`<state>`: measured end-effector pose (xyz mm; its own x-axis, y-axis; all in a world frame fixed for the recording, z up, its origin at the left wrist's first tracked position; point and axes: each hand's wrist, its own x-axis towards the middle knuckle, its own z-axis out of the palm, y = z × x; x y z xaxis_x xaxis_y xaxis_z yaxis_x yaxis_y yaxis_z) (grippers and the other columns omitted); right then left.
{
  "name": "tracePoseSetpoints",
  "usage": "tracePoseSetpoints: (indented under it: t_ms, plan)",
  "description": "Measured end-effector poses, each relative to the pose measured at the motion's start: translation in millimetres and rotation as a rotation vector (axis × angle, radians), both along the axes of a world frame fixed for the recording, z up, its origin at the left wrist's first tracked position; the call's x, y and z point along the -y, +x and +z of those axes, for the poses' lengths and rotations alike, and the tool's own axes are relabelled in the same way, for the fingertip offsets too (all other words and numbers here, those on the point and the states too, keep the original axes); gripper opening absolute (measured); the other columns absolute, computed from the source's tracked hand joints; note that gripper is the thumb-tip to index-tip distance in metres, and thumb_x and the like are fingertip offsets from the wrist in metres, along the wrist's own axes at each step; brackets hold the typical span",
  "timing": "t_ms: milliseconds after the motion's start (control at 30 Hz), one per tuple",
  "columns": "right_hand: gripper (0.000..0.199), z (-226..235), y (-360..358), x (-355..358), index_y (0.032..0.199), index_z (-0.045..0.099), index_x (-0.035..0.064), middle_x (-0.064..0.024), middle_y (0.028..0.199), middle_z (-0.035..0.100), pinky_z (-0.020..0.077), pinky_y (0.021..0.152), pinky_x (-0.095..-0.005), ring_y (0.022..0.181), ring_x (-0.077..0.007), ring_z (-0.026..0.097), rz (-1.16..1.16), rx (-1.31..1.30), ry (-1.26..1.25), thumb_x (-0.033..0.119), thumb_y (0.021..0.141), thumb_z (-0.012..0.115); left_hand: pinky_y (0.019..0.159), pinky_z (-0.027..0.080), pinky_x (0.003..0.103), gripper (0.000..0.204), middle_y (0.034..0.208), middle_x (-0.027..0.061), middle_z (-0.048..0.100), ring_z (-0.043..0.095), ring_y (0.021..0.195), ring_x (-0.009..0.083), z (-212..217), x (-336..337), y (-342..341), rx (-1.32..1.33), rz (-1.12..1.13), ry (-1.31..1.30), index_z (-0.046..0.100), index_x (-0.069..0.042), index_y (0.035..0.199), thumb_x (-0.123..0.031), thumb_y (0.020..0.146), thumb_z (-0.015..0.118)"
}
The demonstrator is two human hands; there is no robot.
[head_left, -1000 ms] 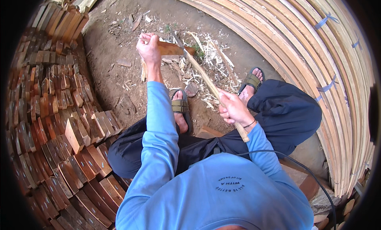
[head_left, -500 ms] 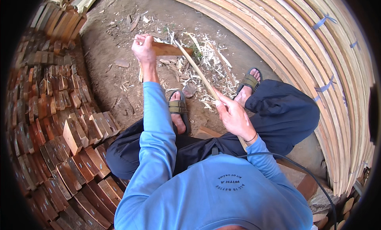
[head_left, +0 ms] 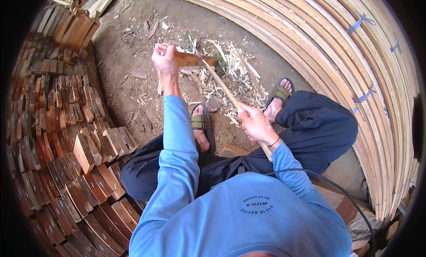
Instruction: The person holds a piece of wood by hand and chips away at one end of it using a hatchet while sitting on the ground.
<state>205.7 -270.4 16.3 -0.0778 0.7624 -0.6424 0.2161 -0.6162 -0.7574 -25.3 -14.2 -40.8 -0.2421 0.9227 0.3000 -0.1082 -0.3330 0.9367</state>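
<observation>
Pale-handled tool slants diag., far end crossing orange-brn wood pc. w/ thin pale strip along top.

To the left of the frame you have stacked wooden blocks; to the right, long boards with blue ties. Pale shavings litter the dirt floor at your upper centre, and a black cable curves through the lower right.
</observation>
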Motion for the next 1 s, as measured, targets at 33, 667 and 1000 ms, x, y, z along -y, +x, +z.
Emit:
tracePoseSetpoints:
  t_ms: [33,667,1000]
  plan:
    - [0.043,-3,4,0,0.146,0.047,0.0143,-0.0067,0.068,0.051,0.0379,0.041,-0.0288,0.050,-0.0099,0.047,-0.096,-0.230,-0.115,0.023,0.104,0.044,0.073,0.047,0.029,0.022,0.080,0.0071,0.058,0.055,0.076,0.0135,0,0,0,-0.019,0.002,0.008,0.044,-0.007,0.070,0.005,0.079,0.060]
    - [0.042,-5,-2,-11,0.142,0.051,0.0063,-0.0084,0.068,0.055,0.0409,0.055,-0.0286,0.057,-0.0086,0.043,-0.081,0.070,0.376,0.017,0.102,0.051,0.074,0.049,0.031,0.021,0.079,0.0084,0.059,0.058,0.073,0.0156,2,-2,-12,0.074,0.005,-0.020,0.045,-0.006,0.068,0.006,0.078,0.058]
    - [0.042,11,-11,-19,0.143,0.050,0.0081,-0.0025,0.063,0.045,0.0347,0.049,-0.0282,0.054,-0.0075,0.037,-0.190,-0.115,0.439,0.018,0.102,0.051,0.075,0.047,0.031,0.019,0.077,0.0084,0.059,0.058,0.073,0.0170,-5,2,-19,0.032,0.023,-0.033,0.045,-0.006,0.069,0.007,0.077,0.057]
